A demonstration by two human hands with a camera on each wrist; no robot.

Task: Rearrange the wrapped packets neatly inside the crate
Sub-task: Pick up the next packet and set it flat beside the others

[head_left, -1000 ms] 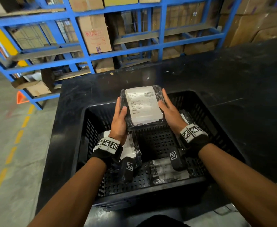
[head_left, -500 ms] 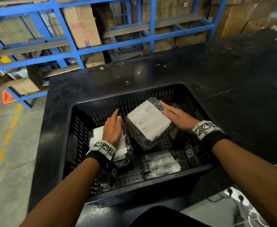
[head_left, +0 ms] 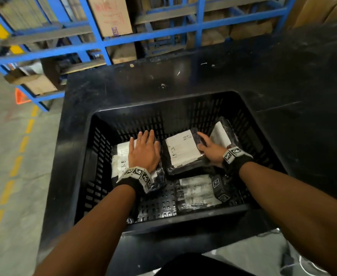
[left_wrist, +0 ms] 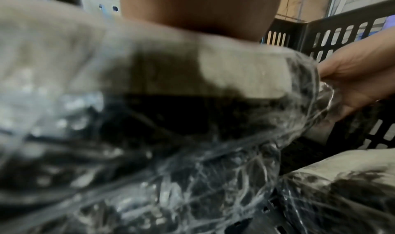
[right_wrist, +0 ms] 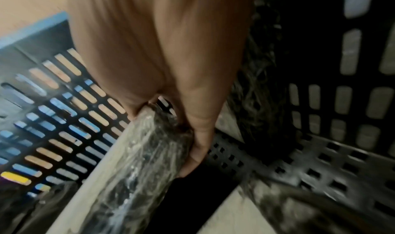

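A black slatted crate (head_left: 96, 148) sits on a dark tabletop (head_left: 283, 80); four wrapped packets lie inside it. The left hand (head_left: 143, 154) rests flat on the left packet (head_left: 121, 156), fingers (head_left: 150, 136) straight and spread, holding nothing. The right hand (head_left: 211, 150) grips the right edge of the middle packet (head_left: 183, 154), thumb on top and fingers (right_wrist: 198, 146) curled under its edge; this packet lies label up on the crate floor, just beside the left packet. A third packet (head_left: 221, 134) leans tilted against the right wall of the crate, behind the right hand; a fourth packet (head_left: 195, 192) lies flat near the front wall, in front of the middle one. Blue shelving (head_left: 104, 44) with cardboard boxes (head_left: 110, 14) stands beyond the tabletop.
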